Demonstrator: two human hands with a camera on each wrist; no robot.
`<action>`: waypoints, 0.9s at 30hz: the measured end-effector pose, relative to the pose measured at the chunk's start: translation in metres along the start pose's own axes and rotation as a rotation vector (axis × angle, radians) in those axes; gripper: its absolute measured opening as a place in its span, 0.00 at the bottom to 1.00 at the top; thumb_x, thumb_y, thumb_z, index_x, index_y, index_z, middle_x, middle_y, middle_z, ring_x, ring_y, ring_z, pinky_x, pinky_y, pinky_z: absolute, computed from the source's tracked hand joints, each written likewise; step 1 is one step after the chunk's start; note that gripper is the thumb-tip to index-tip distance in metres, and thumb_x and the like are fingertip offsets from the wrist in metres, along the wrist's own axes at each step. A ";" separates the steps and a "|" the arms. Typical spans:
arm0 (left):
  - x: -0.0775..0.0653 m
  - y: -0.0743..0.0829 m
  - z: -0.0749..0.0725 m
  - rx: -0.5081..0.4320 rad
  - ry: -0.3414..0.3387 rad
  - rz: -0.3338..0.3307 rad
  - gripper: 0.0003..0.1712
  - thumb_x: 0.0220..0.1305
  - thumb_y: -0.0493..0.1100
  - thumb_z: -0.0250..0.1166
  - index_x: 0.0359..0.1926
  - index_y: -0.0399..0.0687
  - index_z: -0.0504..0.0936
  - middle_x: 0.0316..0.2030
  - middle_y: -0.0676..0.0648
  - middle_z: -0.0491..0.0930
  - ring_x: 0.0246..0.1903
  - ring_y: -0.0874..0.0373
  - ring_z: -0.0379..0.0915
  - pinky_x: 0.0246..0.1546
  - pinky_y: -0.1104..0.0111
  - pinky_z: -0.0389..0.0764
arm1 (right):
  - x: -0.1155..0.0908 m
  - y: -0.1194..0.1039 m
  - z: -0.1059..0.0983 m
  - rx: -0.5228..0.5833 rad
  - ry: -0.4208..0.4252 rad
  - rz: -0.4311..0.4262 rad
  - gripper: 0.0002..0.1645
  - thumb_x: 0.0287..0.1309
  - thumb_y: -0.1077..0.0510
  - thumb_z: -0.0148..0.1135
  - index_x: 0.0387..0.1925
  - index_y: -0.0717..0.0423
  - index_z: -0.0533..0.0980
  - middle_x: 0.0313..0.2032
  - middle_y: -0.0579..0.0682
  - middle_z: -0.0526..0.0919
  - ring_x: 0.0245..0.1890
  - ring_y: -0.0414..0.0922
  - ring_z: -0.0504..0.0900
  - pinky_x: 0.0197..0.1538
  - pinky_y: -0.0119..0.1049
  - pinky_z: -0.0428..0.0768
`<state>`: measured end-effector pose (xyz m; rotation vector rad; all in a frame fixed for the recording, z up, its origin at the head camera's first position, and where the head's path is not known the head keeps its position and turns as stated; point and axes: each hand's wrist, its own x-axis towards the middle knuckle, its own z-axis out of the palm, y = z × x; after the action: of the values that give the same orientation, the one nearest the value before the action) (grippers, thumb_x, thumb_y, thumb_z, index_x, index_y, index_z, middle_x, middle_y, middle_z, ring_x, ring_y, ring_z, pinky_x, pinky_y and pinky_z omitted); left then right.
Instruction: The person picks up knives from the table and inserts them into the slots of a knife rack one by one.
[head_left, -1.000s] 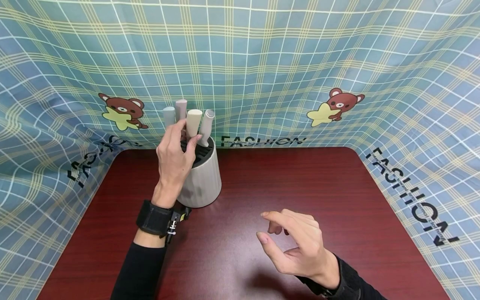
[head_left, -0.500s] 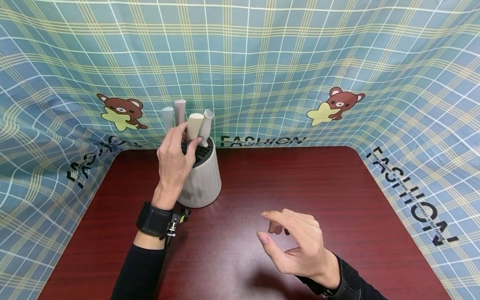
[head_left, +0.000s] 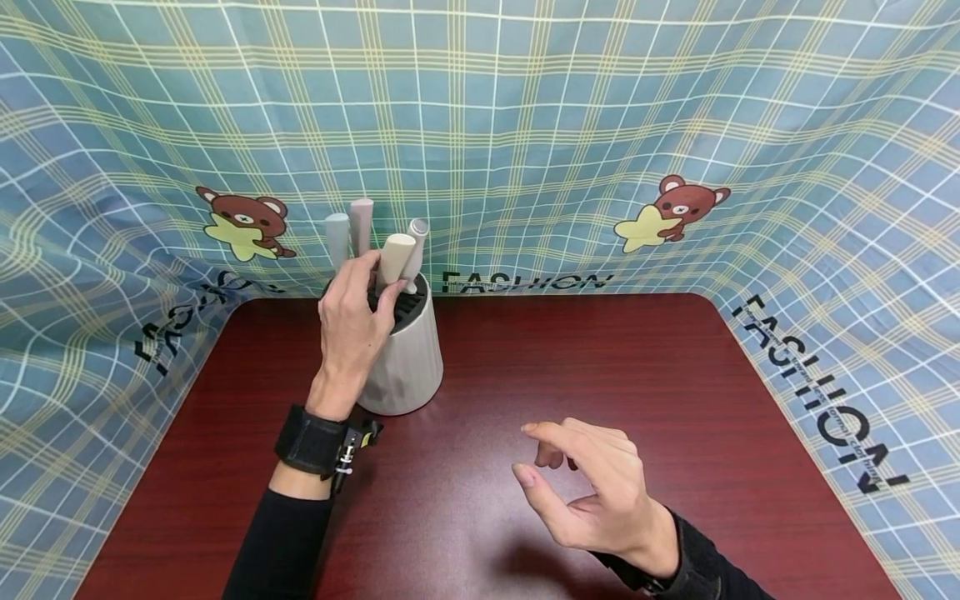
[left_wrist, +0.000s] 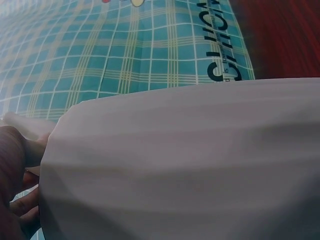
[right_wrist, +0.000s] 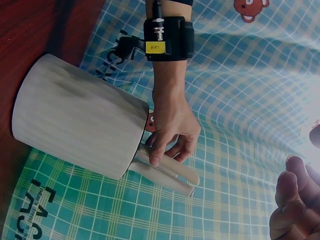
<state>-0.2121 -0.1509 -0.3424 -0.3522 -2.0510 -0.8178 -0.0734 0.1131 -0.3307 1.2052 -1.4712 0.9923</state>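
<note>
My left hand (head_left: 352, 321) pinches the cream handle of a knife (head_left: 396, 257) between thumb and fingers, just above the black slotted top of a round, ribbed, off-white knife block (head_left: 405, 371). The handle leans to the right; whatever lies below it is hidden. Beside it rise a light blue handle (head_left: 337, 237), a pinkish one and a pale grey handle (head_left: 416, 242). In the right wrist view the left thumb lies along the cream handle (right_wrist: 182, 171). Over the table's front right my right hand (head_left: 600, 487) hovers, fingers loosely bent, holding nothing.
The dark red table (head_left: 570, 358) is enclosed at the back and sides by a blue-green plaid cloth (head_left: 525, 150) with printed bears and lettering. The block stands near the back left edge. Its ribbed wall (left_wrist: 175, 165) fills most of the left wrist view.
The cream handle has sunk a little and tipped to the right, and my left hand has shifted slightly right with it. My right hand has stayed in place.
</note>
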 end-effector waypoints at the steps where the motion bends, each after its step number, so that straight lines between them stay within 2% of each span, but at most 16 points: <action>1: 0.000 0.000 0.000 0.001 -0.001 0.000 0.23 0.64 0.43 0.72 0.56 0.37 0.79 0.44 0.35 0.82 0.41 0.43 0.82 0.43 0.51 0.83 | 0.000 0.000 0.000 0.001 -0.001 -0.001 0.15 0.61 0.60 0.65 0.34 0.73 0.79 0.18 0.47 0.74 0.17 0.33 0.69 0.23 0.18 0.65; 27: -0.006 -0.001 0.002 0.007 -0.030 -0.036 0.22 0.61 0.40 0.74 0.55 0.42 0.81 0.45 0.38 0.84 0.42 0.44 0.82 0.44 0.49 0.83 | 0.001 -0.001 -0.001 -0.005 0.000 0.006 0.15 0.61 0.59 0.66 0.34 0.73 0.79 0.18 0.47 0.74 0.17 0.33 0.68 0.23 0.18 0.64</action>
<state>-0.2103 -0.1502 -0.3485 -0.3263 -2.0928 -0.8308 -0.0720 0.1141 -0.3297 1.1976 -1.4775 0.9926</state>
